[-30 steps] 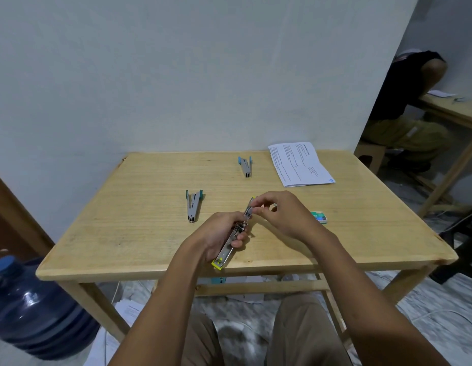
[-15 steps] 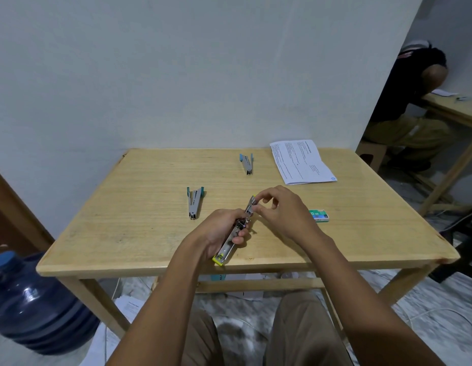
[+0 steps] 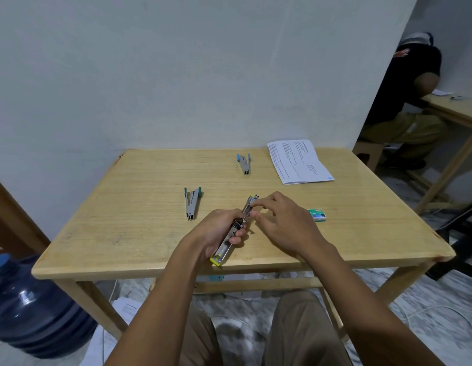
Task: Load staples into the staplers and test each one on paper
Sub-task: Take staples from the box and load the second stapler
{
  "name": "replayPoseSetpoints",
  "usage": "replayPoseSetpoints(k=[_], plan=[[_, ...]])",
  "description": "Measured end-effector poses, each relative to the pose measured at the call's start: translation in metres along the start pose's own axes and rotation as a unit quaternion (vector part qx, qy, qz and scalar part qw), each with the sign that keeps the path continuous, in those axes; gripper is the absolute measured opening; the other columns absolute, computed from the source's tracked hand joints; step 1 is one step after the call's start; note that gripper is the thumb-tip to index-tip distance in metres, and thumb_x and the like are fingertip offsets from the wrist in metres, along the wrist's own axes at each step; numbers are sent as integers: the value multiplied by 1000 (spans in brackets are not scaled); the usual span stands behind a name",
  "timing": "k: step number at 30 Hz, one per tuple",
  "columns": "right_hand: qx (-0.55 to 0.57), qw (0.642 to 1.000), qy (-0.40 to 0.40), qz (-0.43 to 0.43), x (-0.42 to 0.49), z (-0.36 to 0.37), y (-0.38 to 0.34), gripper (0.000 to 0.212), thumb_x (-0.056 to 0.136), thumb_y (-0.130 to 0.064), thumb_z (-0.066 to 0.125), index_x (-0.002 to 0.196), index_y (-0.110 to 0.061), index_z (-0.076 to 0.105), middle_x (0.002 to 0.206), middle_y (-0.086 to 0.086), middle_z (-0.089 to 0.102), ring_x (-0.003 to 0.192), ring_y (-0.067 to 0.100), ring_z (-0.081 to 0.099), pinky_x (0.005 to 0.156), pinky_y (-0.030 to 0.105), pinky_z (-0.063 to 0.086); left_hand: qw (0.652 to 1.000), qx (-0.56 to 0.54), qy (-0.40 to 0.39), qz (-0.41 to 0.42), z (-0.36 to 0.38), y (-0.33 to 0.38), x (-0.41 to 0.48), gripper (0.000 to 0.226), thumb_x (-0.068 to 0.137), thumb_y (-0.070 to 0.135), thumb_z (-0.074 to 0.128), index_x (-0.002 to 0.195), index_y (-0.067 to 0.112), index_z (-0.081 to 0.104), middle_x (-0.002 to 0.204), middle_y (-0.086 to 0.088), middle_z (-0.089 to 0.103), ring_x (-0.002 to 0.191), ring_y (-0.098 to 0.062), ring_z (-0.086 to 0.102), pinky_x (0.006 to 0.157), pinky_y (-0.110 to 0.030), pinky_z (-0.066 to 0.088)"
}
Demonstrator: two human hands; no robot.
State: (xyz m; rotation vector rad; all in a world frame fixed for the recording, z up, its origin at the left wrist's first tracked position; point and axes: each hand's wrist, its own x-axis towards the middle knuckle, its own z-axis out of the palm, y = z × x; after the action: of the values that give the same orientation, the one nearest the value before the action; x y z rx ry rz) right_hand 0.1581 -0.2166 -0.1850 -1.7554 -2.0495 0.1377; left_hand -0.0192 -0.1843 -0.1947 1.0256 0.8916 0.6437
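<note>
My left hand (image 3: pixel 216 231) grips a yellow-ended metal stapler (image 3: pixel 224 248), swung open into a long strip above the table's near edge. My right hand (image 3: pixel 282 223) pinches at the stapler's far end, thumb and forefinger on the metal; whether staples are between them I cannot tell. Two teal-handled staplers lie on the wooden table (image 3: pixel 139 233): one (image 3: pixel 191 202) left of my hands, one (image 3: pixel 244 164) farther back. A green staple box (image 3: pixel 318 214) lies just right of my right hand. A printed sheet of paper (image 3: pixel 298 161) rests at the back right.
A white wall stands right behind the table. A blue water jug (image 3: pixel 31 307) sits on the floor at the left. Another person (image 3: pixel 403 96) sits at a second wooden table at the far right. Papers lie on the floor under the table.
My right hand's fingers have shifted slightly along the stapler's far end. The stapler stays in my left hand in about the same place.
</note>
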Motion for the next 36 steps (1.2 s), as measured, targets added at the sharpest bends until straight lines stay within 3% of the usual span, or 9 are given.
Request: replayPoseSetpoints(k=[5,9,12,15,18,24,28,32,36], plan=[[-7,1000,3,6,5,3,3,33,98,-55,39,128,-45,50,120,-11,53,109,9,55,73,31,39,1000,-16,12,-6,1,-1,0,13,93,11,44,86,3,50,59,-8,41,46,-16,35,44,-25,25],[31,999,30,18,3,2,1,31,99,-53,42,126,-43,54,114,-15,54,97,4,55,73,30,39,1000,-23,13,-3,-1,-3,2,11,93,13,46,91,3,51,61,-8,42,49,-16,35,47,-27,24],[152,984,94,5,-6,1,-4,22,94,-49,54,112,-39,64,100,-20,59,86,3,57,71,26,48,1000,-14,3,-1,-1,-3,1,18,95,16,44,83,3,50,59,-7,39,49,-16,34,48,-27,23],[227,971,67,-37,-13,4,-11,13,87,-40,70,99,-35,69,92,-20,64,85,4,61,69,21,51,1000,-15,2,11,-2,-3,2,22,96,17,46,93,-2,57,59,-6,40,49,-16,34,47,-27,27],[245,965,75,-58,-14,11,-12,12,86,-26,75,97,-23,76,90,-13,70,85,4,64,72,25,53,1000,-14,-1,16,-3,-5,3,22,97,17,46,100,-2,57,60,-6,42,51,-15,35,52,-30,23],[228,961,138,-67,-12,17,-15,15,86,-15,75,101,-17,76,89,-7,73,84,3,64,71,15,50,999,-51,7,2,0,-3,1,24,99,20,43,86,2,52,61,-8,40,50,-16,34,49,-28,24],[203,964,167,-44,-6,22,-12,12,89,-16,72,99,-18,77,88,-8,73,81,3,65,72,17,51,997,-77,16,-4,-2,-5,5,22,100,23,47,99,1,53,68,-9,42,53,-15,36,42,-25,30],[186,972,140,13,2,23,-12,11,91,-22,69,97,-21,78,90,-11,70,81,2,62,70,15,46,998,-59,11,-1,-1,-4,5,24,102,21,45,93,1,55,64,-6,43,50,-13,35,41,-23,30],[166,977,126,43,6,27,-14,15,92,-25,65,99,-22,78,95,-9,70,84,7,62,75,26,51,999,-41,9,8,2,-1,0,27,103,20,42,84,4,54,61,-6,41,49,-13,34,42,-23,27]])
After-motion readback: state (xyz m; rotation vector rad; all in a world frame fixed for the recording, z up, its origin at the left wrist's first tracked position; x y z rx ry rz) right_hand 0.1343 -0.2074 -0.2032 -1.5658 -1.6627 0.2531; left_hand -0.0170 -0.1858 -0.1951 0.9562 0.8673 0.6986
